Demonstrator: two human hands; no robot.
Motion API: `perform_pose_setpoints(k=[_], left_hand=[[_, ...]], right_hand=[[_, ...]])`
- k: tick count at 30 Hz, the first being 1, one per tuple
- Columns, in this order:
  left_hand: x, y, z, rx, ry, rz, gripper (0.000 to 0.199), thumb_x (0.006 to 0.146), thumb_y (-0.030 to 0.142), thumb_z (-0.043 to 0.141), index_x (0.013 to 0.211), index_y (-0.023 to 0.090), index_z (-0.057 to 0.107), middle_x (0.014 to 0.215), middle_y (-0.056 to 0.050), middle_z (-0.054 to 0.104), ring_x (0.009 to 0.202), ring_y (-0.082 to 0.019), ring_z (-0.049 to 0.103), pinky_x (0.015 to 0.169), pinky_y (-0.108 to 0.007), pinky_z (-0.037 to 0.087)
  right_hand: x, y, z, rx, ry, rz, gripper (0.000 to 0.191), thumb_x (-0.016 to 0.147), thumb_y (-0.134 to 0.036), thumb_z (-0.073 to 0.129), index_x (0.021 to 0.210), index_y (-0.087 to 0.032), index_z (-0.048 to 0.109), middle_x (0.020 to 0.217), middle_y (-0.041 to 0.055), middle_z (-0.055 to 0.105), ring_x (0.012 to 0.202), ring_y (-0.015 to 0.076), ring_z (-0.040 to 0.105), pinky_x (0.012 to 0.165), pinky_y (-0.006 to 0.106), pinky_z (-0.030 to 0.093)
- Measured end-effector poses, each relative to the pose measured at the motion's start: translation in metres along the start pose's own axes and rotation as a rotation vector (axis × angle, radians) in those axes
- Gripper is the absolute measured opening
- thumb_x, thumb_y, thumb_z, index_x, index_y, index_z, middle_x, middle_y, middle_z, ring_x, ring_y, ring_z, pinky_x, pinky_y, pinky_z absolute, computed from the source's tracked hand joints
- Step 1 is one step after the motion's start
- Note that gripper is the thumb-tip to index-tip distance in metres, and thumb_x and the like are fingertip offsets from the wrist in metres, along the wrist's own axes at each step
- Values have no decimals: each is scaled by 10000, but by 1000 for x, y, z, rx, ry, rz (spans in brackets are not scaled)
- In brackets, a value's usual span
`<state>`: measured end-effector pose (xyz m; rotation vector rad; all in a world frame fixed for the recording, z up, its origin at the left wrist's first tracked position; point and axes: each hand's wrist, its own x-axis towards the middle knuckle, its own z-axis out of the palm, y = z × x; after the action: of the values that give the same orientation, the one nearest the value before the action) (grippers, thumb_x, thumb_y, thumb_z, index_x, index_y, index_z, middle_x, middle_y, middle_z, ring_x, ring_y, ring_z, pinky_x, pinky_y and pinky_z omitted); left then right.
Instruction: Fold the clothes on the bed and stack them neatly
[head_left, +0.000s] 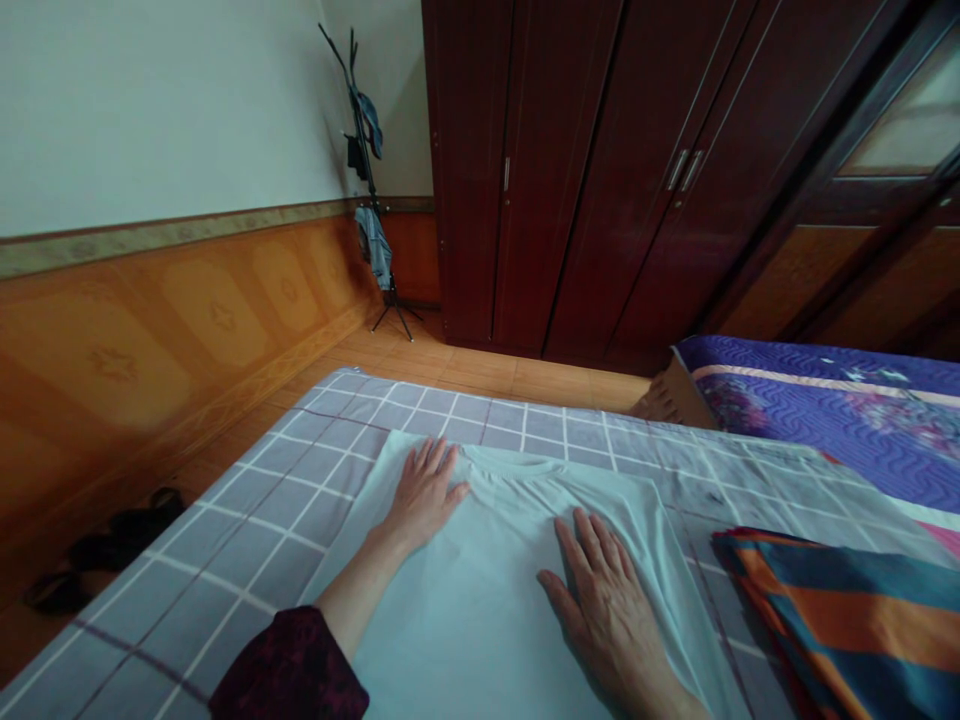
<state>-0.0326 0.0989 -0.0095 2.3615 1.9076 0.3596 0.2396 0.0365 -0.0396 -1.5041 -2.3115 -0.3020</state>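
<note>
A pale mint shirt (487, 580) lies spread on a grey bedsheet with white grid lines (255, 500), its neckline toward the far edge. My left hand (426, 492) rests flat on the shirt's upper left part, fingers spread, near the collar. On the right part of the shirt lies my right hand (604, 590), palm down with the thumb apart from the fingers. Neither hand holds anything. Small wrinkles show around the collar and along the shirt's right side.
Folded striped orange and blue cloth (885, 610) lies at the right. Beyond are a purple bed cover (817, 400), a dark red wardrobe (570, 180) and a coat stand (367, 160) with hanging clothes. Dark shoes (105, 550) are on the floor at left.
</note>
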Motion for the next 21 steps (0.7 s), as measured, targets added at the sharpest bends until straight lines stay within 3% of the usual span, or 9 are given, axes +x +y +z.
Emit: perform_pose_setpoints(k=[4,6,9,14,17,21], left_hand=[[0,4,-4,-106,-14,191,458,947,434,378,1335,215,481,1456,-65,398,1358,-211,318,1129,-403,238],[0,6,-4,-114,-63,226,446,945,427,395,1340,236,474,1444,-50,419,1361,-213,314,1130,-419,228],[-2,8,-3,-71,-73,150,514,943,443,393,1410,229,369,1506,-70,301,1402,-242,214,1138,-479,159],[-7,11,-2,-71,-165,257,681,906,615,324,1480,277,180,1556,-63,123,1428,-272,39,1132,-519,101],[-6,4,4,-15,-100,120,712,898,635,307,1484,251,178,1557,-91,95,1423,-313,23,1116,-554,90],[-2,-10,15,63,-26,-42,699,898,633,295,1467,229,246,1541,-118,178,1413,-343,83,1102,-568,108]], right_hand=[[0,-1,-1,15,-15,9,554,891,-495,464,1324,-149,484,1434,158,396,1344,326,306,1038,494,345],[0,-1,-2,15,-14,11,550,894,-487,462,1325,-146,484,1435,158,395,1346,324,302,1042,494,341],[0,-1,-2,1,-11,-1,550,891,-483,470,1319,-138,492,1427,169,402,1342,330,309,1039,499,341],[0,-1,-2,-6,-14,-2,560,891,-488,470,1328,-138,482,1432,169,395,1348,327,299,1044,494,338],[0,-1,-2,-11,-18,8,562,889,-492,473,1328,-140,484,1432,172,394,1342,329,311,1043,489,342],[0,-2,-3,-1,-23,17,547,895,-481,469,1329,-147,487,1435,167,393,1345,328,308,1048,486,337]])
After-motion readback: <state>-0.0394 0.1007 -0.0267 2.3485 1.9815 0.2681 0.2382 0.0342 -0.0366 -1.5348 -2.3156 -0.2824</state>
